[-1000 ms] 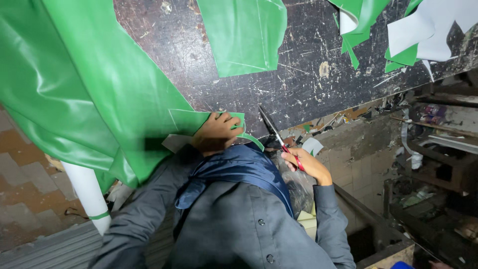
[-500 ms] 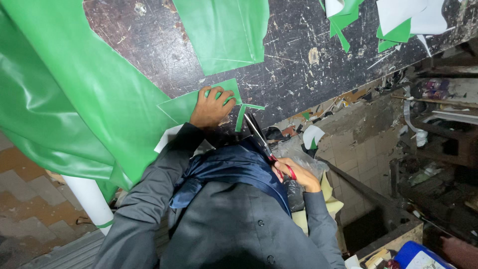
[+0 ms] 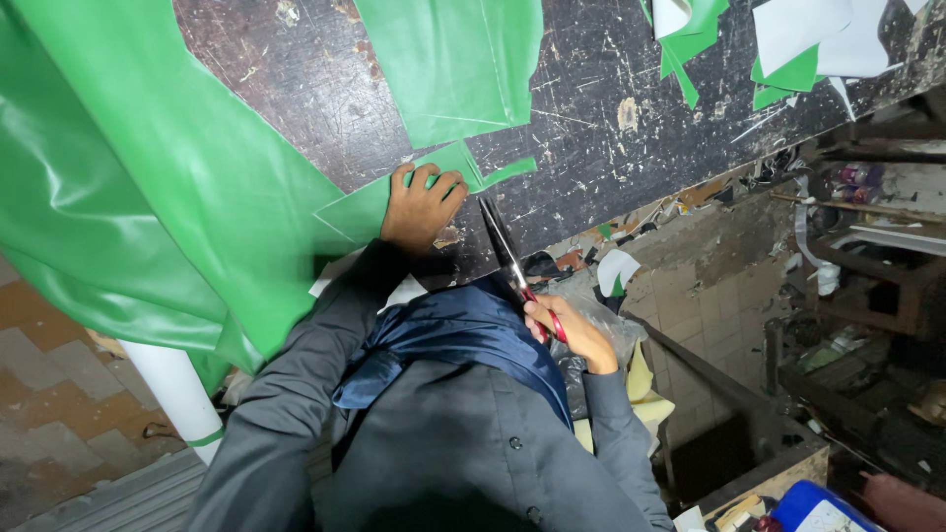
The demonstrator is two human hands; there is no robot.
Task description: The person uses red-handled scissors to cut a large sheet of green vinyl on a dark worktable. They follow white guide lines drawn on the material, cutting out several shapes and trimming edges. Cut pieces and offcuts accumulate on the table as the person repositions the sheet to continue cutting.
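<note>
The left hand (image 3: 422,205) lies flat, fingers spread, its grip released, pressing a corner of the green sheet (image 3: 148,187) onto the dark scratched worktop (image 3: 591,128). Just right of it, the right hand (image 3: 567,333) has its grip clenched on the red handles of the scissors (image 3: 505,248), whose blades point far toward the sheet's cut edge. 1 more green piece (image 3: 458,59) lies farther off, with green and white scraps (image 3: 788,44) at the far right.

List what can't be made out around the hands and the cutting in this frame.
- Head view: the scissors' handles are mostly wrapped by the right hand.
- The green sheet runs past the left and top edges.
- The left hand covers the sheet beneath its palm.
- Whether the blade tips touch the table is unclear.
</note>
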